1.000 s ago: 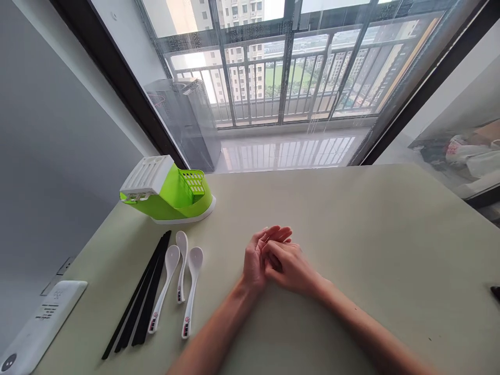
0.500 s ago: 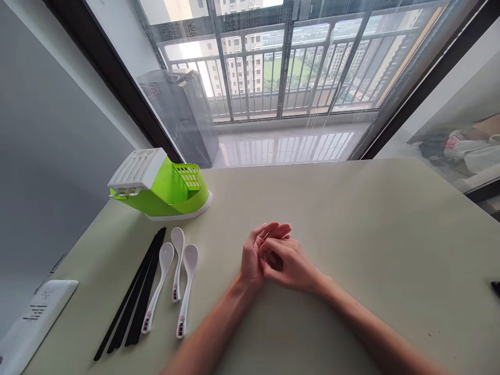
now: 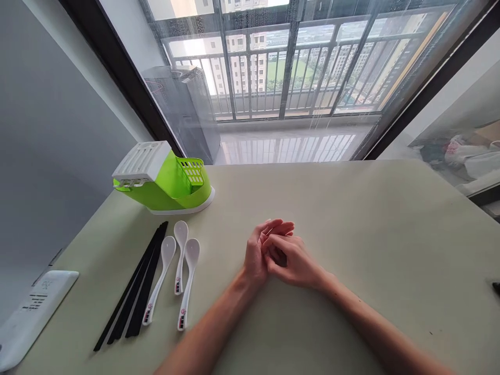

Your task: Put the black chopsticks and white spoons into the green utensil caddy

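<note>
My left hand (image 3: pixel 254 253) rests on the table with its palm turned up and its fingers stretched out in a loose cup, holding nothing that shows. Laid into that palm is my right hand (image 3: pixel 299 261), its fingers curled and its thumb touching the left palm. I see no object in the gap between the right thumb and fingers. To the left of both hands lie three white spoons (image 3: pixel 190 281) with printed handles. Beside them is a fanned bunch of black chopsticks (image 3: pixel 138 291). Behind these stands a green and white utensil holder (image 3: pixel 172 182).
The pale table (image 3: pixel 351 224) reaches to a glass sliding door (image 3: pixel 289 62) with a balcony beyond. A white printed object (image 3: pixel 37 312) lies at the left table edge. A small black thing (image 3: pixel 496 287) shows at the far right.
The view has shifted slightly, so the table items sit a little higher and further right. My hands keep the same pose, one in the other.
</note>
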The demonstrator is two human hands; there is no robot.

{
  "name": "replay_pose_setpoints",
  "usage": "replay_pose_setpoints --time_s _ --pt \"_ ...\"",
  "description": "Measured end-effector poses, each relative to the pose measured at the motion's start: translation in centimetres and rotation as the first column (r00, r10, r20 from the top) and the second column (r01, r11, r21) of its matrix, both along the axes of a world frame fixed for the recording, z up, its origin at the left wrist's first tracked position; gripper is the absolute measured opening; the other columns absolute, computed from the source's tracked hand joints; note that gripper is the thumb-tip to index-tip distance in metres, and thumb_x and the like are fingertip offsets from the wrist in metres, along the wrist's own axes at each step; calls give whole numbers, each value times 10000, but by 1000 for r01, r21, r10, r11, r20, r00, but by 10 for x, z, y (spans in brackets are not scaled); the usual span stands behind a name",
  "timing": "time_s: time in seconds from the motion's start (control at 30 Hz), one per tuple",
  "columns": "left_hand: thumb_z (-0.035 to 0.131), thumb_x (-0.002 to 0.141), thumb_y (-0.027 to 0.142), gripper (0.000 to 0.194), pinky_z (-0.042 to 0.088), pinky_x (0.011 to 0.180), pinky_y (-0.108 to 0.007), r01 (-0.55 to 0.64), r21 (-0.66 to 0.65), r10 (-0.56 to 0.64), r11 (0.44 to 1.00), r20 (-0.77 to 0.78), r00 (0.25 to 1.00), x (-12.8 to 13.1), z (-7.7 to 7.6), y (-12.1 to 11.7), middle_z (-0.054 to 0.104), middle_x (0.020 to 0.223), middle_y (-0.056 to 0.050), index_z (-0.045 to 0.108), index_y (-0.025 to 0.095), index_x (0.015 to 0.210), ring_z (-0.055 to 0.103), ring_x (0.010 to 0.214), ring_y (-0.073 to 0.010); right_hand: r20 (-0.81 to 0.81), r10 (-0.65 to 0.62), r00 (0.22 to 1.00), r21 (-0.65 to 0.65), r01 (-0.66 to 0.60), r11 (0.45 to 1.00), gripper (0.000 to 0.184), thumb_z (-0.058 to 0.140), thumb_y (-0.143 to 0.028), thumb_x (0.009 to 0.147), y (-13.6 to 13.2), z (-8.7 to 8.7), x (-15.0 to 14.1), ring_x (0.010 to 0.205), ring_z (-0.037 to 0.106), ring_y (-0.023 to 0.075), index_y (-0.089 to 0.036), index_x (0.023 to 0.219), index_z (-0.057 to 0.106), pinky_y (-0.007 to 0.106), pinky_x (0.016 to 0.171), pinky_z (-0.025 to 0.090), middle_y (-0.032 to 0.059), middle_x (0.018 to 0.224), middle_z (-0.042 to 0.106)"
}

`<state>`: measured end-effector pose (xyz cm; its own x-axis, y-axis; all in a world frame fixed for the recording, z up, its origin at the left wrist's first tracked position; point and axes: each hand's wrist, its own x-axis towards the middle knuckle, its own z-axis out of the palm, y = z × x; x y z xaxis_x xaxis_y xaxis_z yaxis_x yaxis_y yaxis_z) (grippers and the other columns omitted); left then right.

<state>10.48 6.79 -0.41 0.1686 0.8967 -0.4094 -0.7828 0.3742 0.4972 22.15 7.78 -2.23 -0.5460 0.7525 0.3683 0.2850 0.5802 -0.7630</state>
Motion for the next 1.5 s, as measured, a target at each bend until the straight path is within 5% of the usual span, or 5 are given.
replay_pose_setpoints --time_s 0.33,0.5,0.77,1.17,1.5 --pt "698 842 425 296 414 1097 -406 -12 16 12 1000 -16 1000 2 -3 -1 772 1022 -109 753 150 936 682 1060 -256 19 -11 1000 -4 11 1000 125 600 -122 746 -2 1 0 577 440 116 -229 785 549 271 576 329 -50 636 534" --pt "657 875 396 278 449 1052 -374 -6 45 6 999 3 1000 2 -4 -1 771 1047 -120 755 143 935 673 1098 -258 -128 1 992 -214 -29 976 42 607 -199 855 2 1 4 627 504 137 -236 871 619 287 612 389 -17 724 606" --pt "545 925 344 315 467 1041 -395 27 171 -37 985 52 998 2 -2 2 743 1199 -163 766 124 976 604 1262 -312 -520 -139 843 -641 -278 715 208 587 -264 918 18 7 16 543 423 117 -208 720 613 269 590 350 -44 550 508" --pt "572 928 315 365 327 1190 -368 55 162 -64 985 51 997 5 -8 4 715 1279 -144 749 115 1177 551 1340 -268 -794 -462 394 -571 -744 347 250 585 -232 920 29 8 24 473 283 78 -188 677 542 193 477 373 -72 568 365" --pt "586 921 291 352 368 1166 -351 44 143 -52 989 56 997 6 -6 4 717 1278 -146 740 124 1189 586 1306 -254 -747 -474 467 -659 -620 426 330 594 -306 907 31 8 23 473 182 110 -238 643 408 224 444 363 -80 590 224"
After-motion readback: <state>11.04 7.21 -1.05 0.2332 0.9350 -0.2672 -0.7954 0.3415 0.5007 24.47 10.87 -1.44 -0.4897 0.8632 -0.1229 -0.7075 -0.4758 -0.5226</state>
